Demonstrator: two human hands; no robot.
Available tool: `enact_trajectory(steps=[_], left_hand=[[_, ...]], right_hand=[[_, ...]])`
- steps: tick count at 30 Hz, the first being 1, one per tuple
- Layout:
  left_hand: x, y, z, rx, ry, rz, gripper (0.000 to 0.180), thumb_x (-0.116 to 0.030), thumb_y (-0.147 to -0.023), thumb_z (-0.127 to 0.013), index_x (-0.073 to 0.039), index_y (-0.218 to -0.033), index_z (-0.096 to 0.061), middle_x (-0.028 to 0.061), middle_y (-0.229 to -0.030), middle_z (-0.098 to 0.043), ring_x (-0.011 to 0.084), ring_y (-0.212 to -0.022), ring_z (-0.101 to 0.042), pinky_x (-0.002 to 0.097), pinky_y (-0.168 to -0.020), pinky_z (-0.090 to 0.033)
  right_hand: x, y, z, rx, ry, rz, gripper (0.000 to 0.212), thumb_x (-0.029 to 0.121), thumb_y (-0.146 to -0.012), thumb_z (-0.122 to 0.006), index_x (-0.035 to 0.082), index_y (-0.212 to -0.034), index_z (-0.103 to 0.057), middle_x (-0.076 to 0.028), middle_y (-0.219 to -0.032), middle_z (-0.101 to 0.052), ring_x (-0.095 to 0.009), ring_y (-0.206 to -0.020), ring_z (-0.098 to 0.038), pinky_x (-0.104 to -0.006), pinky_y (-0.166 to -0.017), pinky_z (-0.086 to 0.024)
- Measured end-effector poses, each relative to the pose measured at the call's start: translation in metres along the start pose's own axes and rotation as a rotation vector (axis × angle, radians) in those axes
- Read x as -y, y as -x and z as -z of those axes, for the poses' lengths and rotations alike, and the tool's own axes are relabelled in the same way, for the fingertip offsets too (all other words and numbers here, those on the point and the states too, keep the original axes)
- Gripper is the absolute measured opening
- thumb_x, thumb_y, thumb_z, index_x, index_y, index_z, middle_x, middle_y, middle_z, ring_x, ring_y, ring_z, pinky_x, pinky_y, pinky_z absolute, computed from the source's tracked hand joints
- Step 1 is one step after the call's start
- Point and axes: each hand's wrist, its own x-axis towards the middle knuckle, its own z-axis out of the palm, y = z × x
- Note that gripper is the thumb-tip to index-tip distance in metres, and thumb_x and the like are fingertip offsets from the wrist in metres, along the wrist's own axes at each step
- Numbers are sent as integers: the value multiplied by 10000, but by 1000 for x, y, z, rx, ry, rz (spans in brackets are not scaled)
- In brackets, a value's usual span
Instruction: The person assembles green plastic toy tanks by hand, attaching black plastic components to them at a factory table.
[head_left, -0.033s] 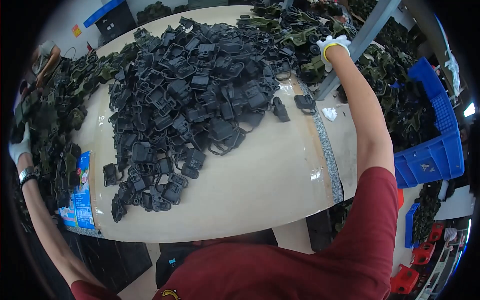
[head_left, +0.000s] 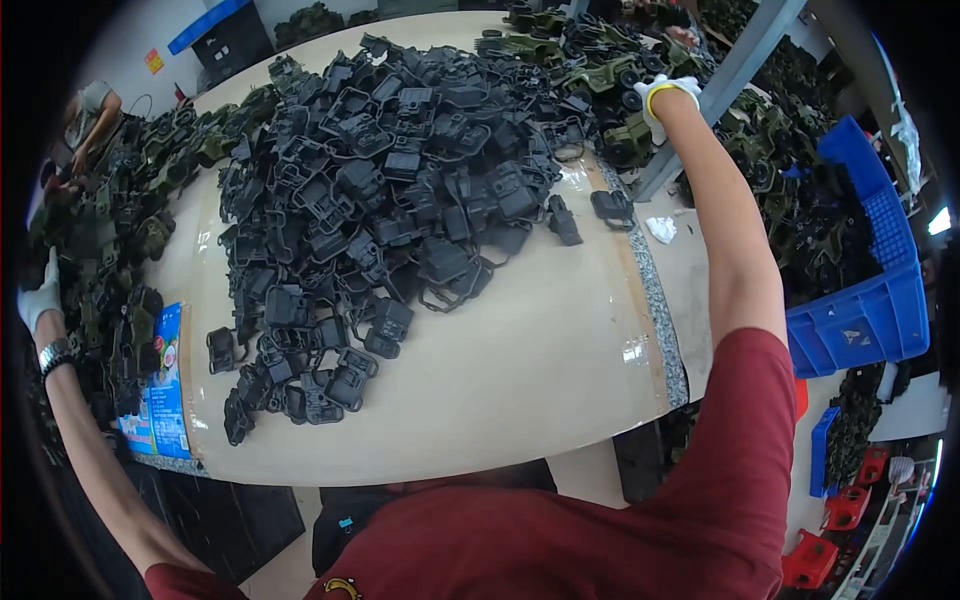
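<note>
L hand (head_left: 40, 300) by green toy vehicles (head_left: 118, 270), R hand (head_left: 670, 98) nr metal post (head_left: 735, 85); can't tell if either grips. Blk parts (head_left: 402, 165) heaped mid bench (head_left: 530, 370), prob. for easy reach.

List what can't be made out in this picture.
All in the head view:
Left hand: whatever its fingertips touch is lost among dark green pieces near the shadowed rim.
Right hand: its own back hides the palm, so any contact with the metal post is unclear.
Black pile: upper parts cover the lower ones.
Co-worker: partly cut off by the dark rim; hands too small.
</note>
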Motion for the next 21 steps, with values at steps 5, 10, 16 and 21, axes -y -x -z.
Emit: enact_trajectory(steps=[5,10,16,21], left_hand=[[24,-7,30,-33,-188,-155,547,-263,-1059,-466,49,-1496,-358,219,-1536,-394,364,-1418,-399,482,-1221,-298],[126,107,14,259,-345,-50,432,-153,-965,-641,9,-1353,-543,136,-1285,-605,276,-1175,-606,415,-1064,-447],[170,236,-2,1042,-667,170,304,-124,-907,-727,-8,-1173,-636,55,-1068,-665,109,-943,-634,256,-829,-528],[202,269,-32,1249,-516,291,424,6,-870,-723,28,-1266,-574,78,-1200,-634,147,-1010,-647,294,-874,-546]], right_hand=[[-3,-22,-5,9,-136,44,899,211,-693,-907,230,-1483,-479,-114,-1451,-564,-321,-1322,-552,-455,-1065,-482],[2,49,26,-451,111,162,463,93,-847,-722,197,-1290,-640,-77,-1257,-671,-294,-1154,-668,-417,-915,-575],[-11,176,67,-833,-158,324,663,115,-671,-790,197,-1302,-603,-157,-1173,-652,-367,-1076,-658,-429,-874,-571],[-34,246,28,-46,-1575,754,613,211,-756,-715,67,-1332,-564,-57,-1189,-635,-199,-1074,-611,-352,-967,-486]])
